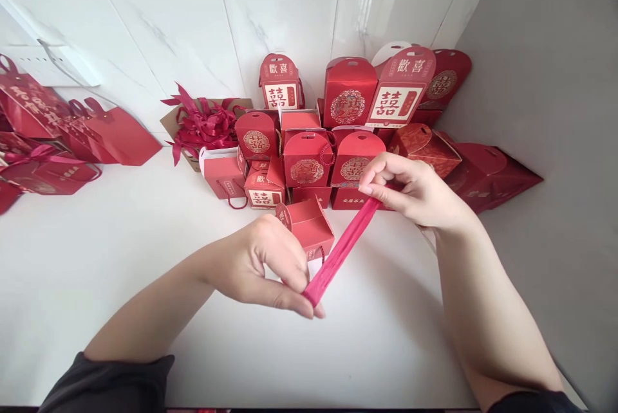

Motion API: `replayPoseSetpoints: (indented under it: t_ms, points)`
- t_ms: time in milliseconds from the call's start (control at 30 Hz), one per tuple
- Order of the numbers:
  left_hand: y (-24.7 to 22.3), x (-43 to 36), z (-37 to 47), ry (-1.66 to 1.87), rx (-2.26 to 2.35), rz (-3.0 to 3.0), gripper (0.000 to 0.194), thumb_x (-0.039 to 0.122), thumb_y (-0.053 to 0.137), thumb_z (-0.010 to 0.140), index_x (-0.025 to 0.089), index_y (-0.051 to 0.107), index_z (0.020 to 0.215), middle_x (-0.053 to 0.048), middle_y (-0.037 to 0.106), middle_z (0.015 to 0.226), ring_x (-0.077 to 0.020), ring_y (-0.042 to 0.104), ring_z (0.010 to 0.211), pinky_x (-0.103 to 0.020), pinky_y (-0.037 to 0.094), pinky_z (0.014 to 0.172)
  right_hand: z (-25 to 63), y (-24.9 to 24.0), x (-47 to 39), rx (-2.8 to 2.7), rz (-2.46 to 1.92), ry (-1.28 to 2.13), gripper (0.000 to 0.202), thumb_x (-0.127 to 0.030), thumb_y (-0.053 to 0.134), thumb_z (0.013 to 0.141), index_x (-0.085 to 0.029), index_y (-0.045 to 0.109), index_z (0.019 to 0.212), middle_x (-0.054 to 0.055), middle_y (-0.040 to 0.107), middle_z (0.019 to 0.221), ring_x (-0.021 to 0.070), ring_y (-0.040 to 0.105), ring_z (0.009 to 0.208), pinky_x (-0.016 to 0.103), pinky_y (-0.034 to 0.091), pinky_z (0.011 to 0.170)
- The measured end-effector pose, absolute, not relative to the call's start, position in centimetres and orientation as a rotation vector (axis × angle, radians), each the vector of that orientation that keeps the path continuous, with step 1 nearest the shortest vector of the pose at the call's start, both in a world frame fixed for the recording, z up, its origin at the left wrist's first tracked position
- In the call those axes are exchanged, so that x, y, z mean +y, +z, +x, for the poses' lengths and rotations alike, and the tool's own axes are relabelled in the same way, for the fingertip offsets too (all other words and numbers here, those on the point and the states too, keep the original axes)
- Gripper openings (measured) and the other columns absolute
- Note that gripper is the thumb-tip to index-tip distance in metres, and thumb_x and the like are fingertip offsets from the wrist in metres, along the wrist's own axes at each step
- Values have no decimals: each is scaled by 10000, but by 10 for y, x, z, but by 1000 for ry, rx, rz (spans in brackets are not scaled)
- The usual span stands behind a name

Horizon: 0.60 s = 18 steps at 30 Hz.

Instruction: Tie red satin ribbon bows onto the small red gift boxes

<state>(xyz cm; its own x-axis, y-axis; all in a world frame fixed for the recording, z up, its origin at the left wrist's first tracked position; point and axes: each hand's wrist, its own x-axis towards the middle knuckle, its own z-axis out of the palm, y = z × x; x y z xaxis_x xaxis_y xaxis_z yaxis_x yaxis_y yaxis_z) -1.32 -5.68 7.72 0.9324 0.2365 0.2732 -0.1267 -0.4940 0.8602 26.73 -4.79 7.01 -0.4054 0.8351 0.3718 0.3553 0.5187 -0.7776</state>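
Note:
A magenta ribbon (342, 251) is stretched slantwise between my two hands above the white table. My left hand (270, 265) is closed, pinching the ribbon's lower end between thumb and fingers. At the upper right, my right hand (410, 189) pinches the other end. Just behind the ribbon lies a small red box (309, 226) with raised flaps, partly hidden by my left hand. Red boxes with gold emblems, such as one (308, 165) near the middle, stand stacked beyond my hands.
An open brown box (193, 154) at the back left holds a heap of magenta ribbons (207, 122). Several red gift bags (111, 136) rest at the far left of the white table (96, 239). A grey panel (545, 78) bounds the right side; a tiled wall (159, 8) stands behind.

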Motion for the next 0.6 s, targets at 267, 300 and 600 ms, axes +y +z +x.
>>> replayPoseSetpoints:
  t_ms: [267,300,600]
  points:
    - [89,-59,-21,56,134,1927,150,228,770,752,214,802,898,-65,689,607,-124,592,492,-226,465,498,305,70,-38,-2208,-1614,832,154,-374,615,856,-229,646,900,-16,595,672,114,523,534,235,392,488]
    - [89,-59,-21,18,247,1947,179,265,793,726,203,796,894,-42,638,560,-111,535,461,-232,421,460,308,71,-38,-2260,-1680,865,162,-376,612,852,-232,660,908,-7,624,702,116,528,530,238,387,477]
    - [86,-56,-11,54,631,1974,338,437,559,909,133,698,857,-10,575,663,-81,431,550,-204,337,499,271,85,-64,-2462,-1275,873,291,-418,488,948,-224,693,1019,28,709,934,162,633,772,267,457,683]
